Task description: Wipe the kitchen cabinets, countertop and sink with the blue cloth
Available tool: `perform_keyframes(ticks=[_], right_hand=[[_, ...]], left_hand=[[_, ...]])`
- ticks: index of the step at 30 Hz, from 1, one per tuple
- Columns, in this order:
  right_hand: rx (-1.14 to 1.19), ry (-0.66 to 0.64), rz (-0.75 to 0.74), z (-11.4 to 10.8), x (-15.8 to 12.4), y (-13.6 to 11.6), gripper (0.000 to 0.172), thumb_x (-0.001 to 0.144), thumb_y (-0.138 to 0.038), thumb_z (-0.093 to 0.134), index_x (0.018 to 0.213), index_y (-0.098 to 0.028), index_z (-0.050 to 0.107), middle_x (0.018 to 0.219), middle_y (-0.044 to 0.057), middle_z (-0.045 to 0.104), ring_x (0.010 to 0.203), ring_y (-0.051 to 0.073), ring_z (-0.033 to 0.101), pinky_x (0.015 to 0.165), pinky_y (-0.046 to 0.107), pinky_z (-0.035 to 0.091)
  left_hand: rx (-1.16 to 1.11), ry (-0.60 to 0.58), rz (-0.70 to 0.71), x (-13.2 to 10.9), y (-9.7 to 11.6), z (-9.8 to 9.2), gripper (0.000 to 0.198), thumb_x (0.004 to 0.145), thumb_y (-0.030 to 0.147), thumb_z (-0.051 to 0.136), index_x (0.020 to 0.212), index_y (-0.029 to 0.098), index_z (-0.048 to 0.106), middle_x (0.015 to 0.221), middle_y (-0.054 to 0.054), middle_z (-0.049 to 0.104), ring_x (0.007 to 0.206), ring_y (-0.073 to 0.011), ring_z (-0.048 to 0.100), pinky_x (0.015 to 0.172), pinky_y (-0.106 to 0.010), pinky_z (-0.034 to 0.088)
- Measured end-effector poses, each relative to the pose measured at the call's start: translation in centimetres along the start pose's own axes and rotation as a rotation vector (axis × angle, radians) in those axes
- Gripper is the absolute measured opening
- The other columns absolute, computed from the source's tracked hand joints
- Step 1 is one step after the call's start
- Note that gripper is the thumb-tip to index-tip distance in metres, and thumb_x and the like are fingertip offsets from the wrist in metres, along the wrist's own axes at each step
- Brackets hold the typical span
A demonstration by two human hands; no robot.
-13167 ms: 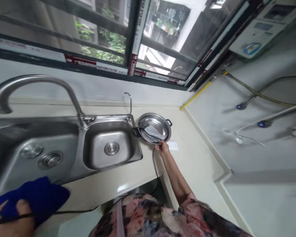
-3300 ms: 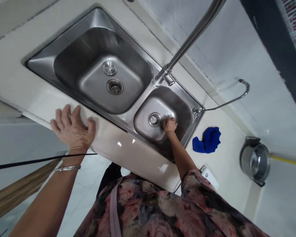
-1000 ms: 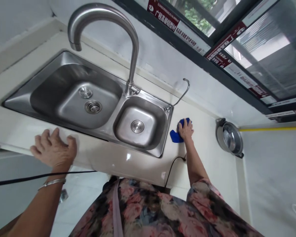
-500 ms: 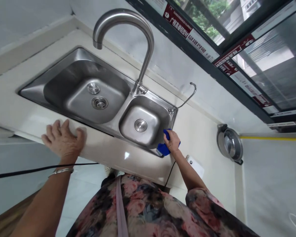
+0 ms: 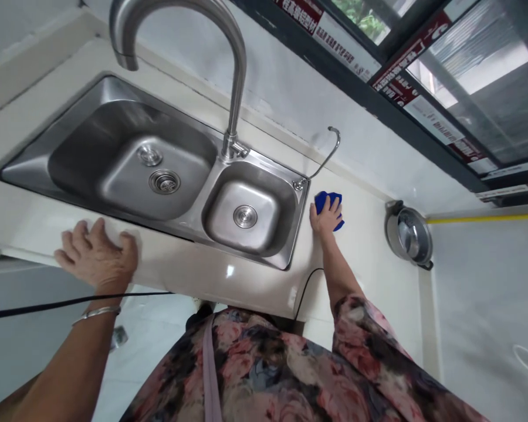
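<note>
Fingers spread, my right hand [image 5: 327, 220] presses a blue cloth [image 5: 335, 197] onto the pale countertop [image 5: 246, 287], just right of the sink. Parts of the cloth show beyond and between the fingers. At the counter's front edge on the left, my left hand [image 5: 99, 258] lies open with its palm down, holding nothing. Between the hands is a stainless steel double sink [image 5: 198, 220], with a large left basin and a smaller right basin.
A tall curved faucet [image 5: 238, 76] rises behind the sink, and a thin hooked spout [image 5: 328, 158] stands at its right corner. Farther right sits a metal pot [image 5: 393, 234] by the wall. A black cable [image 5: 305, 287] crosses the counter's front edge. Dark-framed windows [image 5: 378, 105] are behind.
My right hand has moved the blue cloth from the sink's front right corner back and onto the countertop beside it. My left hand stays on the front edge. The view has shifted slightly.
</note>
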State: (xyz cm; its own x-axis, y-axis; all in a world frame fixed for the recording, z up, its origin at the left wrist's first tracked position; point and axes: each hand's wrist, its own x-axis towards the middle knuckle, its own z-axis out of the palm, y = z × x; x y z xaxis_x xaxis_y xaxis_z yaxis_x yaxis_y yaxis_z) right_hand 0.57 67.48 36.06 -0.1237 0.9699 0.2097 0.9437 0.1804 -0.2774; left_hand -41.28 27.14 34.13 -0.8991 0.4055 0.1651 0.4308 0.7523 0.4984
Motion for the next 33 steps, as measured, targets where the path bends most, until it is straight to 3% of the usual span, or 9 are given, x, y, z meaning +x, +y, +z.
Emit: perform_keyframes(ticks=[4, 9, 13, 16, 20, 24, 29, 31, 33], right_hand=[[-0.209, -0.069, 0.049, 1.5, -3.3, -1.2, 0.066, 0.1, -0.05, 0.042, 0.158, -0.019, 0.043, 0.168, 0.019, 0.034, 0.147, 0.042, 0.033, 0.113, 0.069, 0.033], [-0.239, -0.141, -0.105, -0.8, -7.4, -1.5, 0.06, 0.101, -0.047, 0.041, 0.153, -0.018, 0.049, 0.161, 0.018, 0.044, 0.14, 0.041, 0.041, 0.108, 0.061, 0.039], [-0.064, -0.182, -0.32, -1.7, -12.5, -2.5, 0.048, 0.1, -0.048, 0.045, 0.134, -0.019, 0.063, 0.144, 0.017, 0.059, 0.127, 0.037, 0.051, 0.101, 0.052, 0.044], [0.158, -0.274, -0.589, -1.4, -17.9, -4.0, 0.037, 0.102, -0.042, 0.045, 0.126, -0.021, 0.065, 0.127, 0.013, 0.068, 0.117, 0.029, 0.059, 0.098, 0.043, 0.046], [0.16, -0.363, -0.752, -0.7, -23.2, -7.0, 0.033, 0.1, -0.038, 0.052, 0.126, -0.022, 0.064, 0.131, 0.011, 0.067, 0.115, 0.028, 0.059, 0.093, 0.041, 0.043], [0.104, -0.394, -0.717, 0.4, -23.8, -12.0, 0.031, 0.099, -0.033, 0.053, 0.125, -0.021, 0.065, 0.129, 0.011, 0.068, 0.111, 0.028, 0.058, 0.09, 0.04, 0.042], [0.218, -0.475, -0.772, 3.5, -24.1, -21.4, 0.04, 0.095, -0.039, 0.06, 0.131, -0.023, 0.066, 0.14, 0.014, 0.065, 0.116, 0.034, 0.059, 0.095, 0.048, 0.046], [0.376, -0.521, -0.737, 4.4, -23.3, -24.2, 0.039, 0.093, -0.042, 0.06, 0.127, -0.024, 0.069, 0.133, 0.013, 0.07, 0.113, 0.033, 0.063, 0.096, 0.049, 0.05], [0.549, -0.538, -0.583, 4.3, -21.0, -24.8, 0.037, 0.093, -0.048, 0.057, 0.118, -0.025, 0.072, 0.114, 0.01, 0.077, 0.1, 0.029, 0.07, 0.091, 0.044, 0.056]], left_hand=[[0.029, 0.043, 0.03, 0.1, -0.4, 0.3, 0.068, 0.091, 0.05, 0.048, 0.152, 0.02, 0.049, 0.162, -0.014, 0.043, 0.155, -0.038, 0.027, 0.125, -0.068, 0.015], [0.012, 0.052, 0.021, 0.1, -0.4, 0.5, 0.068, 0.091, 0.05, 0.048, 0.151, 0.019, 0.051, 0.162, -0.015, 0.043, 0.155, -0.0396, 0.027, 0.124, -0.07, 0.015], [0.013, 0.06, 0.002, -0.2, 0.2, 0.0, 0.065, 0.092, 0.048, 0.048, 0.149, 0.017, 0.054, 0.161, -0.016, 0.044, 0.155, -0.0401, 0.029, 0.124, -0.07, 0.017], [0.031, 0.046, -0.031, -0.1, 0.3, -0.2, 0.063, 0.093, 0.046, 0.049, 0.148, 0.015, 0.056, 0.161, -0.016, 0.045, 0.154, -0.0398, 0.03, 0.125, -0.068, 0.018], [0.054, 0.023, -0.041, -0.1, -0.2, -0.1, 0.062, 0.096, 0.046, 0.046, 0.149, 0.015, 0.054, 0.162, -0.016, 0.043, 0.155, -0.0393, 0.027, 0.127, -0.066, 0.015], [0.058, 0.019, -0.038, -0.2, -0.5, 0.0, 0.062, 0.097, 0.047, 0.046, 0.15, 0.017, 0.053, 0.163, -0.015, 0.042, 0.156, -0.0376, 0.026, 0.128, -0.063, 0.013], [0.044, 0.002, -0.04, -0.3, -0.4, -0.3, 0.062, 0.096, 0.046, 0.048, 0.151, 0.018, 0.052, 0.164, -0.015, 0.041, 0.156, -0.0372, 0.024, 0.128, -0.063, 0.012], [0.035, 0.003, -0.034, -0.2, -0.3, -0.5, 0.061, 0.096, 0.046, 0.048, 0.151, 0.017, 0.052, 0.164, -0.016, 0.041, 0.156, -0.038, 0.024, 0.127, -0.064, 0.012], [0.031, 0.009, -0.032, -0.1, -0.2, -0.6, 0.061, 0.097, 0.046, 0.048, 0.15, 0.017, 0.053, 0.163, -0.017, 0.041, 0.156, -0.0393, 0.025, 0.126, -0.065, 0.013]])
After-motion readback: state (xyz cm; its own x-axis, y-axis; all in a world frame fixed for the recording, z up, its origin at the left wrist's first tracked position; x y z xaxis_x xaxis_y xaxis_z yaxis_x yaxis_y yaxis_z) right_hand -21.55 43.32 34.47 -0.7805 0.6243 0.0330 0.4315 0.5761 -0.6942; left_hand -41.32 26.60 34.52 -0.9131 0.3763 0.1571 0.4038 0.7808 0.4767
